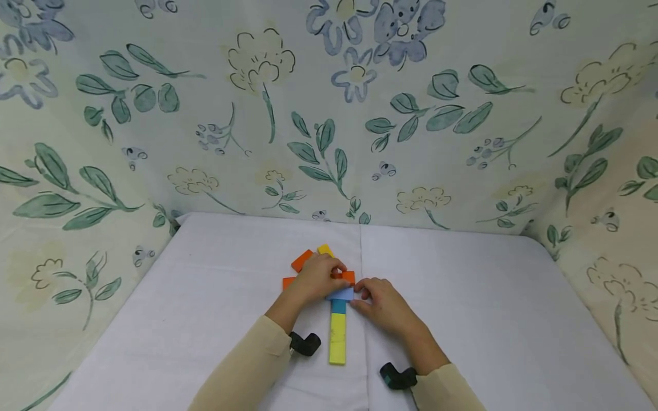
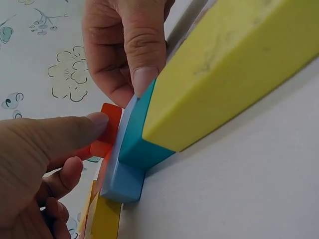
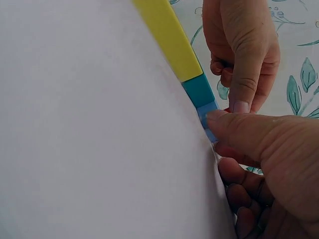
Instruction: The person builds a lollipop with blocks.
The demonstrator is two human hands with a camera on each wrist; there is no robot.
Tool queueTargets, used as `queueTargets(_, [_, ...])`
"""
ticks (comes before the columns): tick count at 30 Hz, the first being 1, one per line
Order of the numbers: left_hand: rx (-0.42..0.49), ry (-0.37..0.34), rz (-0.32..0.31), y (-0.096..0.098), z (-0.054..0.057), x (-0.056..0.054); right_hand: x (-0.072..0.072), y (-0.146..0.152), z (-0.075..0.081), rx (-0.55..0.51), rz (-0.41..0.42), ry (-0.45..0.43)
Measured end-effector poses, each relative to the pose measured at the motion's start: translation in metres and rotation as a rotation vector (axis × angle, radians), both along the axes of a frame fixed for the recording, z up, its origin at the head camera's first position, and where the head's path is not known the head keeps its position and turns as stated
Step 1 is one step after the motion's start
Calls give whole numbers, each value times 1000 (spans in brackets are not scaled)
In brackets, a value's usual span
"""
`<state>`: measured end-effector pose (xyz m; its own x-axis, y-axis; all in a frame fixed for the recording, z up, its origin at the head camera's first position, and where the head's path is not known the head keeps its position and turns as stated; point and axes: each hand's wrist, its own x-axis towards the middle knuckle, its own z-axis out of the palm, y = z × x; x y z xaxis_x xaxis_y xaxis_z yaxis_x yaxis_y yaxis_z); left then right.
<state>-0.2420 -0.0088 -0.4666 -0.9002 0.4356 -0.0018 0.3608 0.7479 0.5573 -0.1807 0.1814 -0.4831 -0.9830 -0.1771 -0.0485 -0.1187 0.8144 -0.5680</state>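
Observation:
My left hand pinches an orange-red block between thumb and fingers, just above a light blue block. At that blue block's right end is my right hand, its thumb and curled index finger holding the end. Against the near side of the light blue block sits a teal block. A yellow bar continues from it toward the near edge. Beyond my left hand, an orange block and a deeper yellow block lie at angles, partly covered by the hand.
Another orange block shows left of my left hand. The blocks lie on a table covered with white cloth, which has a crease near the middle. Floral fabric hangs behind and at both sides. Black wrist devices sit at the sleeves.

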Motion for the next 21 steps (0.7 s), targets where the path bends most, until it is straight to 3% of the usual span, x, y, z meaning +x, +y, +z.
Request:
queueTargets(5, [-36,-31,18,2,4,-1,-2,-1,0,10,1,0])
queueTargets(12, [-127,-16,34,0,4,-5,-2,-1,0,12,-19,-15])
queueTargets(21, [-112,-22,43,-2,1,-6,-3,-1,-1,-3,-22,-29])
